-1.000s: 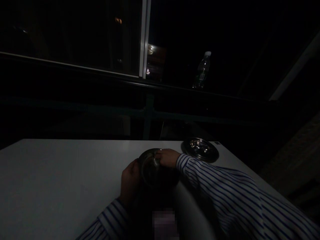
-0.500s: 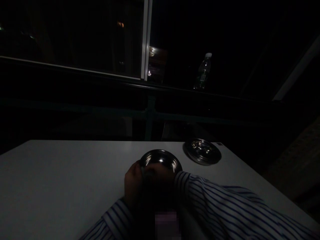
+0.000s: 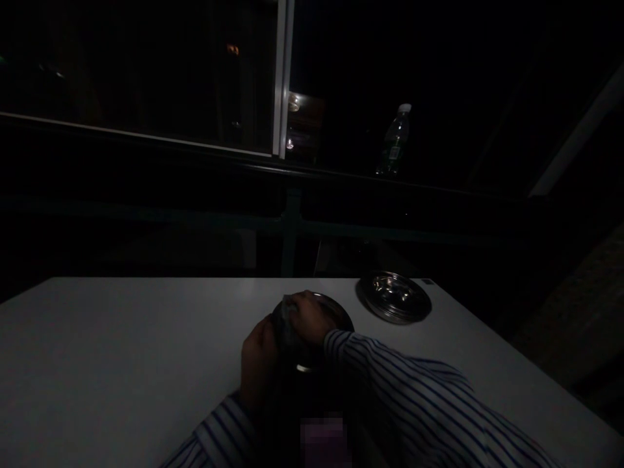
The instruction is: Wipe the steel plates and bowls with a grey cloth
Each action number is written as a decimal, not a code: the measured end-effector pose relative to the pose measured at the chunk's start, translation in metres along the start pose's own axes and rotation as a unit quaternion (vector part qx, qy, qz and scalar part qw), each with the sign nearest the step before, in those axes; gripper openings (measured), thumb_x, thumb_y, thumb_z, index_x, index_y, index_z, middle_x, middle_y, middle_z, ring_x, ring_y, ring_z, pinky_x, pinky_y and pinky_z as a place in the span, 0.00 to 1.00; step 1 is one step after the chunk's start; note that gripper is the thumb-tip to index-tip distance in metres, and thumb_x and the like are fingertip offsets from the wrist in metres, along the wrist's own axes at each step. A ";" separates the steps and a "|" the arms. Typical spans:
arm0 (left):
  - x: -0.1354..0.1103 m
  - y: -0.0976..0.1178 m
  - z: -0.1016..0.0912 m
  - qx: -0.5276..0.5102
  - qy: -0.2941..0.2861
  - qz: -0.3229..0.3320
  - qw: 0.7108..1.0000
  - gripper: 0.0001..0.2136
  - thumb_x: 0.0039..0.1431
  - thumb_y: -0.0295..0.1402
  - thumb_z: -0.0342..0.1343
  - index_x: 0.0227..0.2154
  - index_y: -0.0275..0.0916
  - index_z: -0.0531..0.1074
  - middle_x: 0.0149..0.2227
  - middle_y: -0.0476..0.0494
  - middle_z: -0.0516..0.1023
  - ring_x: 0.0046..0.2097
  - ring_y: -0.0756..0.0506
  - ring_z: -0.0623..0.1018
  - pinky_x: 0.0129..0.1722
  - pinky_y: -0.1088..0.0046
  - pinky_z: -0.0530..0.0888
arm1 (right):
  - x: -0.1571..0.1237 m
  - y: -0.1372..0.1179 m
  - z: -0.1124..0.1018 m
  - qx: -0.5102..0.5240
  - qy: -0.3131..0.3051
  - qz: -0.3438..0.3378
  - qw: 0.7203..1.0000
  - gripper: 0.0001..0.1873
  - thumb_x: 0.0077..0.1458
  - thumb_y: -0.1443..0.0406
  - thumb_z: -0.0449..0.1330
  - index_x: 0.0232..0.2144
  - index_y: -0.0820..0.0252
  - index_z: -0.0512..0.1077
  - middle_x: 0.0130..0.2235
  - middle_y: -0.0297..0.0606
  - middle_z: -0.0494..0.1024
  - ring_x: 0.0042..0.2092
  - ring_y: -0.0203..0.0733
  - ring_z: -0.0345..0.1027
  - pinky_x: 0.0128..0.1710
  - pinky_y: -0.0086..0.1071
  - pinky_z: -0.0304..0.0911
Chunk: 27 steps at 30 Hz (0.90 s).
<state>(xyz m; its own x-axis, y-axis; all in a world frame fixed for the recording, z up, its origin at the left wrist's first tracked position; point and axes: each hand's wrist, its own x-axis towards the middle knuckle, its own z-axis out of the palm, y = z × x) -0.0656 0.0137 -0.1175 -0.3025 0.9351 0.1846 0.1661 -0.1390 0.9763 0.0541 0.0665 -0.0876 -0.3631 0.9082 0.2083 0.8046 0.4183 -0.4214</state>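
A shiny metal bowl is in front of me near the table's far edge, mostly in shadow. My left hand is closed on its left rim. Inside the bowl, at the upper left of the rim, my right hand presses a greyish cloth against the metal. The right hand's fingers are bent around the cloth. Much of the bowl is covered by the hands or lost in the dark.
Several nested metal bowls stand at the far right corner of the white table. Behind the table, a clear plastic bottle with a white cap stands on a dark ledge beside a window frame.
My right hand has moved up and away from me, from the bowl's interior to its far left rim, bringing the cloth more into view. The left hand stays on the rim.
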 end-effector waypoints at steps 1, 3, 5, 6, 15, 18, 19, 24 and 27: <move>0.000 0.000 -0.001 0.001 0.001 0.001 1.000 0.15 0.53 0.36 0.44 0.34 0.36 0.74 0.35 0.39 0.80 0.36 0.42 0.77 0.36 0.70 0.72 | -0.001 -0.006 0.003 0.004 -0.015 -0.027 1.000 0.12 0.53 0.72 0.51 0.40 0.61 0.68 0.44 0.41 0.68 0.44 0.38 0.63 0.45 0.30 0.58; 0.000 0.000 -0.003 0.002 0.003 0.004 1.000 0.15 0.53 0.37 0.45 0.34 0.36 0.74 0.35 0.39 0.80 0.36 0.42 0.78 0.35 0.69 0.72 | -0.005 -0.015 0.006 0.004 -0.047 -0.085 0.995 0.10 0.52 0.72 0.53 0.37 0.58 0.69 0.41 0.36 0.70 0.43 0.35 0.64 0.44 0.26 0.58; 0.000 0.000 -0.003 0.004 0.005 0.006 1.000 0.16 0.53 0.38 0.45 0.34 0.35 0.74 0.35 0.39 0.80 0.37 0.42 0.78 0.36 0.69 0.72 | -0.008 -0.019 0.004 -0.011 -0.060 -0.124 0.990 0.10 0.53 0.72 0.53 0.38 0.58 0.69 0.41 0.35 0.70 0.44 0.36 0.63 0.44 0.26 0.58; 0.000 0.000 -0.003 0.005 0.006 0.005 1.000 0.16 0.53 0.38 0.45 0.33 0.35 0.74 0.35 0.38 0.80 0.36 0.41 0.78 0.36 0.68 0.72 | -0.009 -0.020 0.001 -0.025 -0.058 -0.133 0.989 0.12 0.54 0.71 0.52 0.40 0.58 0.69 0.42 0.36 0.69 0.45 0.37 0.62 0.44 0.28 0.58; -0.001 -0.002 0.000 0.012 0.006 -0.001 1.000 0.16 0.54 0.38 0.45 0.35 0.35 0.74 0.36 0.39 0.80 0.37 0.42 0.77 0.37 0.69 0.72 | 0.020 -0.001 -0.032 -0.203 -0.082 -0.109 0.970 0.11 0.59 0.68 0.51 0.43 0.62 0.68 0.44 0.41 0.69 0.49 0.44 0.60 0.48 0.42 0.57; -0.001 -0.004 -0.001 0.019 0.009 -0.002 1.000 0.15 0.54 0.38 0.46 0.34 0.35 0.75 0.36 0.38 0.80 0.38 0.41 0.77 0.38 0.67 0.72 | 0.011 0.015 -0.051 -0.242 -0.103 -0.074 0.962 0.10 0.58 0.65 0.53 0.41 0.63 0.68 0.42 0.39 0.70 0.45 0.41 0.65 0.46 0.42 0.60; -0.001 -0.004 -0.001 0.019 0.010 -0.003 1.000 0.16 0.53 0.39 0.46 0.34 0.36 0.75 0.35 0.38 0.80 0.37 0.41 0.78 0.37 0.67 0.72 | 0.005 0.020 -0.058 -0.250 -0.112 -0.065 0.960 0.09 0.58 0.64 0.54 0.39 0.64 0.68 0.41 0.38 0.71 0.44 0.41 0.65 0.45 0.42 0.61; -0.001 -0.007 0.000 0.016 0.029 -0.008 0.999 0.16 0.53 0.38 0.46 0.36 0.36 0.76 0.35 0.38 0.80 0.37 0.40 0.78 0.35 0.67 0.72 | -0.036 0.035 -0.083 -0.251 -0.142 -0.046 0.956 0.07 0.56 0.68 0.54 0.36 0.65 0.70 0.40 0.40 0.71 0.42 0.41 0.65 0.43 0.38 0.61; -0.001 -0.009 0.001 0.019 0.039 -0.011 0.999 0.16 0.53 0.37 0.46 0.36 0.35 0.75 0.36 0.37 0.80 0.39 0.40 0.77 0.37 0.66 0.72 | -0.063 0.032 -0.093 -0.227 -0.150 -0.050 0.961 0.10 0.55 0.72 0.51 0.34 0.67 0.72 0.40 0.47 0.72 0.42 0.43 0.65 0.42 0.35 0.59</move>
<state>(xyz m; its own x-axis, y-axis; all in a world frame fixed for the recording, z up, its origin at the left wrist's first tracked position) -0.0657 0.0141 -0.1262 -0.3792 0.9089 0.1736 0.1947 -0.1050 0.9752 0.1459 0.0212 -0.0322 -0.5137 0.8554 -0.0655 0.8559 0.5163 0.0298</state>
